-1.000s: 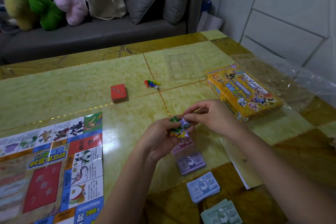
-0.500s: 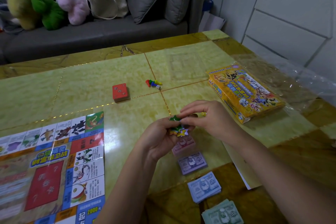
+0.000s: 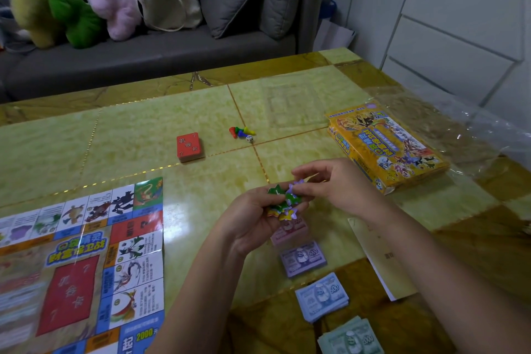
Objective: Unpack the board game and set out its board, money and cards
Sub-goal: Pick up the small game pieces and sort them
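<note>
Midway above the table (image 3: 201, 112), left hand (image 3: 253, 218) grips star-shaped tokens (image 3: 283, 201); right hand (image 3: 336, 184) fingertips pinch one.

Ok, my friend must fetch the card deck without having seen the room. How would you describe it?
On the yellow-green table before the grey sofa, look beyond the far right corner of the game board. A small card deck lies there, left of the coloured pawns and white die. It is the only solid red block; the money stacks are pale.
</note>
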